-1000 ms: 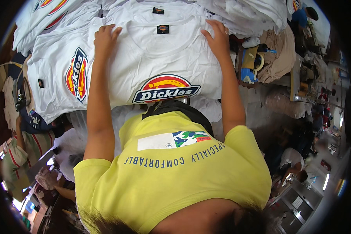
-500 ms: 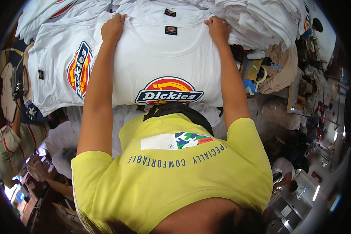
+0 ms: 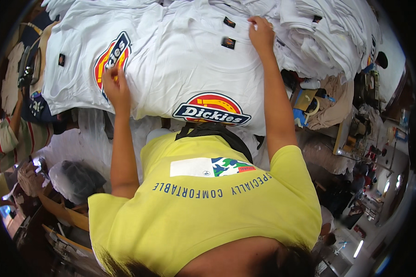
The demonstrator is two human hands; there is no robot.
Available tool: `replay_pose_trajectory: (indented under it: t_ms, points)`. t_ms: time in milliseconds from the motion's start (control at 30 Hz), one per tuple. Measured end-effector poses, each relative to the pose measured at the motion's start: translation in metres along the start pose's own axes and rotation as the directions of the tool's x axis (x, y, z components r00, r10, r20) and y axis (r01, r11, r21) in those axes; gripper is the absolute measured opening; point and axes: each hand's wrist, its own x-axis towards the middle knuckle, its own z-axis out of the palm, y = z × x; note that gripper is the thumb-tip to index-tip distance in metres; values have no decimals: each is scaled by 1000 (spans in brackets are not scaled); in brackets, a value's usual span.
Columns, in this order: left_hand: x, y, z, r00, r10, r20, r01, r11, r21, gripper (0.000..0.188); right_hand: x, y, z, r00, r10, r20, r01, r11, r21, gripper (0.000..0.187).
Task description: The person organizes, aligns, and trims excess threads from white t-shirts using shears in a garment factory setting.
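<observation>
A white T-shirt (image 3: 194, 69) lies spread in front of me, with a red, yellow and navy chest print and a small black neck label (image 3: 228, 42). My right hand (image 3: 262, 36) is at its far right, by the neckline and shoulder, fingers loosely bent and thumb apart. Over the print of a second white T-shirt (image 3: 74, 51) on the left is my left hand (image 3: 116, 90). Its fingers are slightly curled and parted, with nothing visible in them. Another black label (image 3: 229, 22) shows beyond the first, on a layer further back.
A heap of folded white shirts (image 3: 319, 37) rises at the far right. Beside it are a roll of tape (image 3: 313, 106) and beige cloth (image 3: 333, 111). Another person in a striped shirt (image 3: 25, 138) is at the left, near a grey plastic-wrapped bundle (image 3: 76, 180).
My left hand has let go of the front shirt's left shoulder and come nearer, over the left shirt's print. My right hand has loosened near the right shoulder. The view has shifted slightly.
</observation>
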Motion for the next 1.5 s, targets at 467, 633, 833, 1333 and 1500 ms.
replay_pose_trajectory:
  t_ms: [467, 633, 833, 1333, 1500]
  points:
    - [-129, -31, -63, 816, -307, 489, 519, 762, -388, 34, 57, -133, 120, 637, -185, 748, 30, 976, 215, 40]
    - [-134, -37, -64, 838, -293, 461, 481, 796, -368, 37, 46, -147, 91, 682, -237, 692, 72, 963, 259, 44]
    - [-130, -26, -69, 919, -22, 394, 77, 990, -122, 30, 8, -105, 10, 959, -259, 116, 126, 757, 642, 15]
    - [-139, 7, -74, 687, 284, 669, -413, 910, 37, 30, -98, -45, 7, 918, 262, 298, -393, 496, 774, 12]
    - [-140, 10, -72, 795, 214, 567, -385, 901, 199, 29, -97, -49, 4, 911, 255, 324, -405, 412, 816, 12]
